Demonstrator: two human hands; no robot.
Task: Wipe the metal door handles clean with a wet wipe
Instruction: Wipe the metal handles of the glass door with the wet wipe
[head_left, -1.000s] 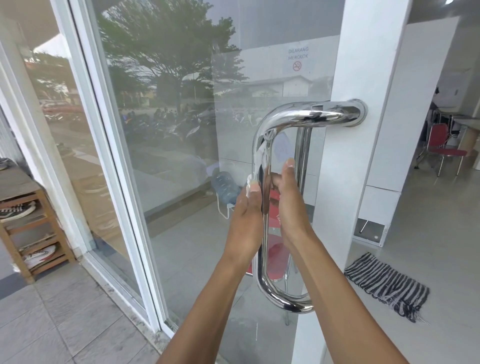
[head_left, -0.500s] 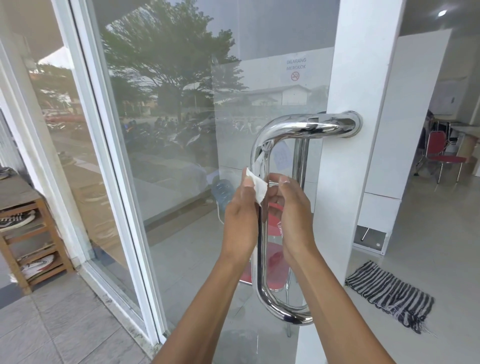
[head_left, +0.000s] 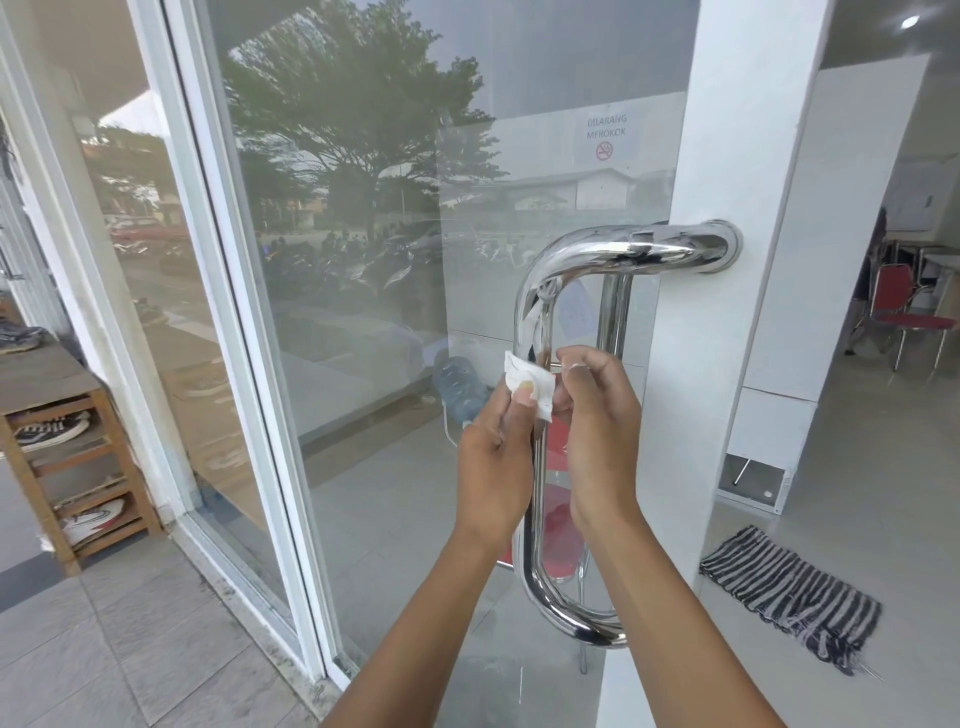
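A polished chrome D-shaped door handle (head_left: 540, 291) is fixed to the white stile of a glass door (head_left: 363, 364). In front of its upright bar, at mid height, both hands hold a small crumpled white wet wipe (head_left: 527, 382). My left hand (head_left: 496, 452) pinches the wipe with the thumb on top. My right hand (head_left: 597, 426) pinches the wipe's right edge with curled fingers. The hands cover the middle of the bar; its lower bend shows below the wrists. A second handle is visible through the glass behind.
The white door frame (head_left: 727, 364) stands to the right, with a striped mat (head_left: 789, 592) on the floor inside and red chairs (head_left: 904, 312) beyond. A wooden shoe rack (head_left: 67, 457) stands at the left on the tiled floor.
The hands came off the bar and drew slightly toward me. The wipe, earlier pressed against the handle, is now bunched between both hands in front of it.
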